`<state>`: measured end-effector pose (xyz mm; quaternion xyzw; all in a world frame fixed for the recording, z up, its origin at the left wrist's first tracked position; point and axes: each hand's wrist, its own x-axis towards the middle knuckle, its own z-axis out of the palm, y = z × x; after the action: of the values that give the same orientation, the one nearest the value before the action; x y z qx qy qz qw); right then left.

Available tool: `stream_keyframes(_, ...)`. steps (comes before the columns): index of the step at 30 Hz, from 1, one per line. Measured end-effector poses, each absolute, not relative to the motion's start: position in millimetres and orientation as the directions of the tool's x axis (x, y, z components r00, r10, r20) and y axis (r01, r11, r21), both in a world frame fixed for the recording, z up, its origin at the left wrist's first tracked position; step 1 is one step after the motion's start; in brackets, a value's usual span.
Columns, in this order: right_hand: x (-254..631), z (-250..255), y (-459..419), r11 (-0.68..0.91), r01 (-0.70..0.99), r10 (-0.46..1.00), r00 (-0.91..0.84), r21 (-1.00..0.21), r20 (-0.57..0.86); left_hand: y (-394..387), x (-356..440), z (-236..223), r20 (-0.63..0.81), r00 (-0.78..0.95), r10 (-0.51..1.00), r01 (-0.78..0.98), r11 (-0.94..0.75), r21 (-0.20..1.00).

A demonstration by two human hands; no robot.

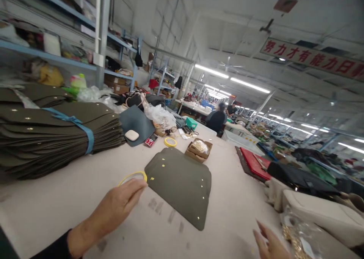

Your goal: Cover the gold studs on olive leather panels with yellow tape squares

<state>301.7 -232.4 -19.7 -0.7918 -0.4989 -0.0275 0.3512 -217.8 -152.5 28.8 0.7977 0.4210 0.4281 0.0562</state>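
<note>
My left hand (119, 202) is closed on a roll of yellow tape (131, 175), held by its near edge above the table. Right beside that roll lies a dark olive panel (179, 183) with cut corners. Small yellow tape pieces (163, 165) stick to its left side, and small shiny metal studs (202, 186) run along its right side. At the bottom right, partly cut off by the frame, my right hand (269, 242) has its fingers apart and holds nothing visible. It is nearest to a clear plastic bag of gold-coloured hardware (297, 240).
A strapped stack of olive panels (57, 134) fills the table's left. Beyond the panel are a cardboard box of gold-coloured parts (199, 149), another yellow tape roll (170, 142) and a red calculator-like device (151, 140). Red and black leather goods (253, 163) line the right edge.
</note>
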Motion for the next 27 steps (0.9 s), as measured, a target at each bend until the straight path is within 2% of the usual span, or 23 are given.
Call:
stream_keyframes(5, 174.1, 19.6, -116.4, -0.031, 0.925, 0.914, 0.18, -0.379, 0.365, -99.7, -215.0, 24.6, 0.696, 0.138, 0.704, 0.671, -0.584, 0.458)
stream_keyframes(8, 129.9, 33.1, -49.1, -0.01, 0.95, 0.961, 0.095, -0.311, 0.261, -81.6, -211.5, 11.1, 0.733, 0.101, 0.673, 0.704, -0.569, 0.425)
stream_keyframes(13, 90.8, 28.9, 37.6, 0.069, 0.959, 0.977, -0.01, -0.276, 0.211, -71.3, -210.6, -15.9, 0.767, 0.121, 0.631, 0.73, -0.58, 0.362)
stream_keyframes(19, 68.3, -0.4, 88.9, 0.055, 0.97, 0.994, -0.03, -0.237, 0.108, -63.0, -216.9, -23.4, 0.787, 0.149, 0.598, 0.737, -0.598, 0.315)
stream_keyframes(27, 64.5, -20.4, 116.0, -0.106, 0.978, 0.993, 0.115, -0.178, 0.04, -62.7, -216.9, -16.1, 0.764, 0.159, 0.626, 0.718, -0.604, 0.345)
